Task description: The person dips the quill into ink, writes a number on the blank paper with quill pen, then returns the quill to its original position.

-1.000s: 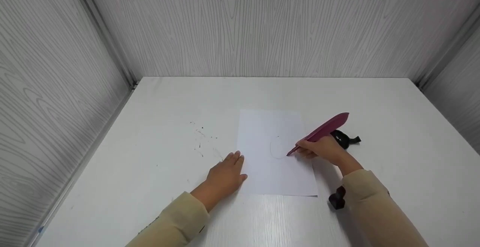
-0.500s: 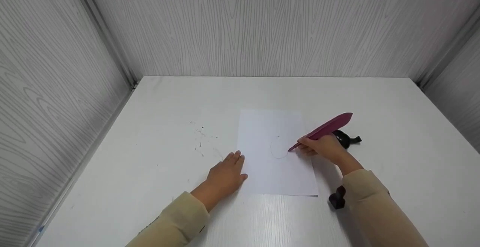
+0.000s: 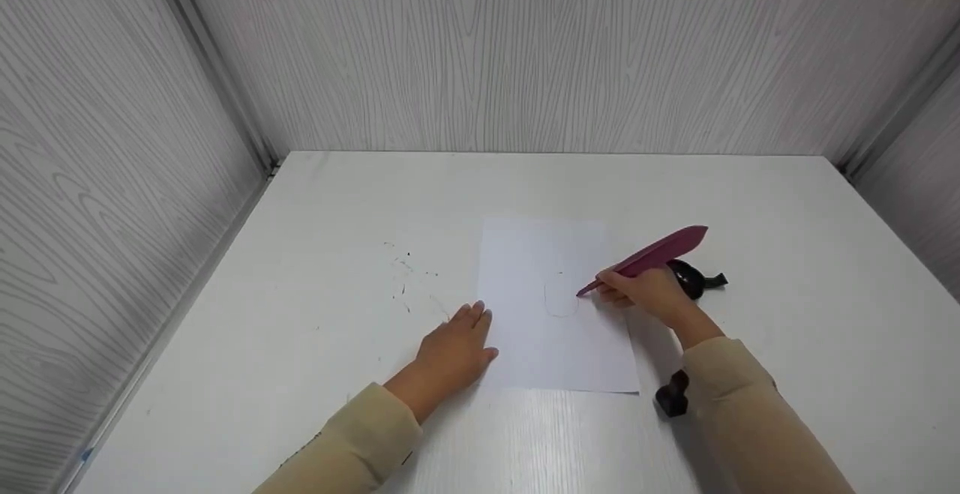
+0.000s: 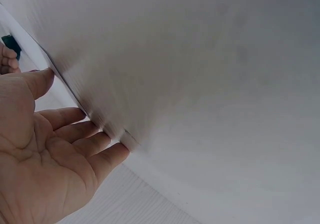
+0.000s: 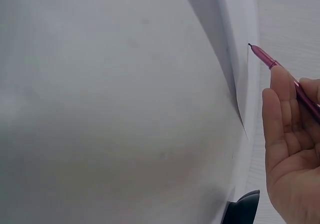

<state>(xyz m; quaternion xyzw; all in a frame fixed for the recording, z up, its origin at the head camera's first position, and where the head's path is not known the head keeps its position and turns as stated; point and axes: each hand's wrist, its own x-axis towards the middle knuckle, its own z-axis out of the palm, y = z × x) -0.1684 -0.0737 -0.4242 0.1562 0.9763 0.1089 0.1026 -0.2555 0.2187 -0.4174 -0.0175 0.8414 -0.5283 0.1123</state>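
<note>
A white sheet of paper point(image 3: 540, 363) lies on the white table, with a thin U-shaped line point(image 3: 559, 315) drawn on it. My left hand point(image 3: 455, 348) rests flat with straight fingers on the sheet's left edge; its palm point(image 4: 45, 159) shows in the left wrist view. My right hand point(image 3: 651, 295) pinches a dark-red feather quill pen point(image 3: 664, 249) between thumb and fingers. The pen's tip touches the paper at the right end of the drawn line. In the right wrist view the pen's slim metallic barrel point(image 5: 267, 59) sticks out past the fingertips.
A glossy black rounded object point(image 3: 688, 280) with a narrow end sits behind my right hand, partly hidden. A small black block-like object point(image 3: 672, 396) stands beside the right sleeve. Dark specks point(image 3: 405, 288) mark the table left of the paper. Wood-grain panels point(image 3: 480, 52) enclose the table.
The pen tip has moved slightly up the paper, away from me, and the drawn curve's right side now reaches higher. My left hand has stayed in place on the sheet.
</note>
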